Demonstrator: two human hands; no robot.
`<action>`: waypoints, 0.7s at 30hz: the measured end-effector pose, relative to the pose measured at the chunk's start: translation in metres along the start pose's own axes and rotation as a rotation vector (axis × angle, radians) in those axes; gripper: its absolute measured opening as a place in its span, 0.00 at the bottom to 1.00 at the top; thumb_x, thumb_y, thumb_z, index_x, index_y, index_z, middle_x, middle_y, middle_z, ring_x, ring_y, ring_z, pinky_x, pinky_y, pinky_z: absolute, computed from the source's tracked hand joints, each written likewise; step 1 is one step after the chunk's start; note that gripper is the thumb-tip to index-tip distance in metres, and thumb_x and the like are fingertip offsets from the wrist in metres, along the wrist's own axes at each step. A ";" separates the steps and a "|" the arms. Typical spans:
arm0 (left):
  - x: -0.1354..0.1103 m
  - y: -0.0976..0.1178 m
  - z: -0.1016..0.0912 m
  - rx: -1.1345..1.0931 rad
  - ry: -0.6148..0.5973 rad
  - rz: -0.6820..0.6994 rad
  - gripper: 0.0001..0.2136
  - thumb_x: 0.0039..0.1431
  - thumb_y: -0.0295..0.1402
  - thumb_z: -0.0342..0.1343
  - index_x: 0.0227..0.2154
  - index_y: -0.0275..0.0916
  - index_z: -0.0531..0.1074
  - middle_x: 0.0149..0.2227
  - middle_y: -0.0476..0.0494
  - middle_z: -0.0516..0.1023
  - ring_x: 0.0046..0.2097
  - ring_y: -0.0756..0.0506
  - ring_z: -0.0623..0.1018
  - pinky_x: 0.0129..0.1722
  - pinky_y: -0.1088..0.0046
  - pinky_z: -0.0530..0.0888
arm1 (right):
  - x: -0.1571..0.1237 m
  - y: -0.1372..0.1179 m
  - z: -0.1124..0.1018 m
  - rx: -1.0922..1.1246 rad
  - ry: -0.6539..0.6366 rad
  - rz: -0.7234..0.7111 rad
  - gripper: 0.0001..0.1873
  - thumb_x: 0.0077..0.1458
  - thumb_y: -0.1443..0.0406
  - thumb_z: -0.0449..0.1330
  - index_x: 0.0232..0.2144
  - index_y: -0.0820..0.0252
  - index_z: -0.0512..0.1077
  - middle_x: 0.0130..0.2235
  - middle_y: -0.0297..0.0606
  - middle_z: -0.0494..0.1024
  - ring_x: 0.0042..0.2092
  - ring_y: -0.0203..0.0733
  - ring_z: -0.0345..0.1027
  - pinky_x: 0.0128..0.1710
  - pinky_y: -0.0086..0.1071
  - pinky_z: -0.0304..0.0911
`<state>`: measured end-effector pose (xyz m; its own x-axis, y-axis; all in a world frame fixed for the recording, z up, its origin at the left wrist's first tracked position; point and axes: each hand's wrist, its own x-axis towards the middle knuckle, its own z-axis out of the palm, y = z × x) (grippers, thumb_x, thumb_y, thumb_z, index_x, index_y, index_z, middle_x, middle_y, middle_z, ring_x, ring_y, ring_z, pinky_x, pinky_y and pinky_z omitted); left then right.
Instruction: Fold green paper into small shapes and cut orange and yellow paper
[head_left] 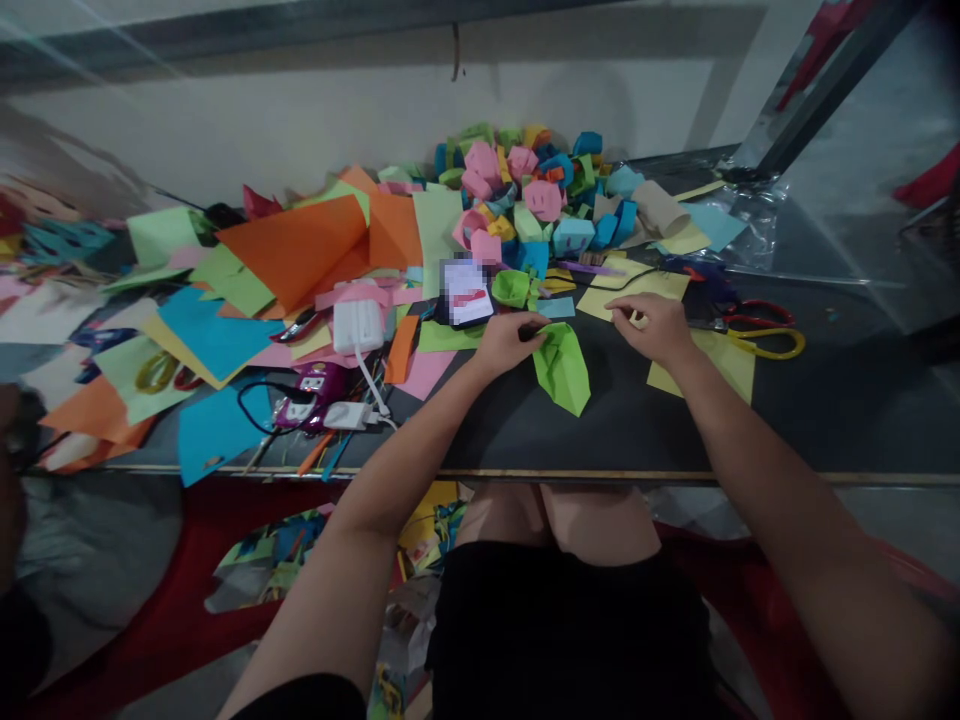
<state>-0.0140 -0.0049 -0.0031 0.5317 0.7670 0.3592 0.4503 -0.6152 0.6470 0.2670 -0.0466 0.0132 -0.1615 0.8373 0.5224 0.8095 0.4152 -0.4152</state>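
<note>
Between the thumb and fingers of my left hand (pixel 510 342), a folded bright green paper (pixel 564 370) is pinched at its upper left edge. The paper has creases and a pointed lower end. It is held over the dark table. My right hand (pixel 651 326) is apart from it, to the right, above a yellow sheet (pixel 634 290). Its fingers are curled in, thumb close to the index finger, and I see nothing in them. Just beyond my left hand sit a small folded green paper piece (pixel 511 288) and a phone (pixel 466 292) with a lit screen.
Folded paper pieces in several colours are heaped around a pink one (pixel 543 200) at the back. Scissors with yellow handles (pixel 780 344) lie right. Left are an orange sheet (pixel 300 245), a white charger (pixel 358 322) and a purple power strip (pixel 311 395). The table edge (pixel 585 475) is near my lap.
</note>
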 end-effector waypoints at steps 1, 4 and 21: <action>0.000 0.000 0.001 0.005 0.002 -0.002 0.09 0.61 0.33 0.60 0.42 0.40 0.81 0.37 0.44 0.86 0.36 0.46 0.83 0.39 0.68 0.79 | 0.001 0.002 -0.001 -0.028 0.020 0.007 0.13 0.62 0.61 0.55 0.38 0.53 0.80 0.38 0.41 0.84 0.39 0.51 0.77 0.46 0.47 0.70; 0.000 0.003 0.002 0.016 0.033 -0.004 0.08 0.61 0.33 0.60 0.40 0.42 0.83 0.38 0.45 0.87 0.36 0.46 0.84 0.38 0.68 0.79 | 0.003 0.019 -0.010 -0.194 0.190 0.127 0.15 0.63 0.58 0.56 0.46 0.56 0.77 0.47 0.51 0.81 0.53 0.61 0.72 0.57 0.58 0.62; -0.003 -0.008 0.003 0.108 0.267 -0.123 0.07 0.57 0.37 0.62 0.35 0.44 0.83 0.30 0.47 0.85 0.31 0.46 0.82 0.33 0.68 0.77 | 0.017 0.114 -0.035 -0.148 0.741 0.729 0.13 0.62 0.57 0.53 0.39 0.59 0.70 0.43 0.60 0.78 0.46 0.58 0.71 0.52 0.55 0.64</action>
<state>-0.0170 -0.0030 -0.0115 0.2678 0.8487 0.4560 0.5810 -0.5198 0.6263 0.3760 0.0027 0.0007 0.7383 0.4191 0.5285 0.6410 -0.1918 -0.7432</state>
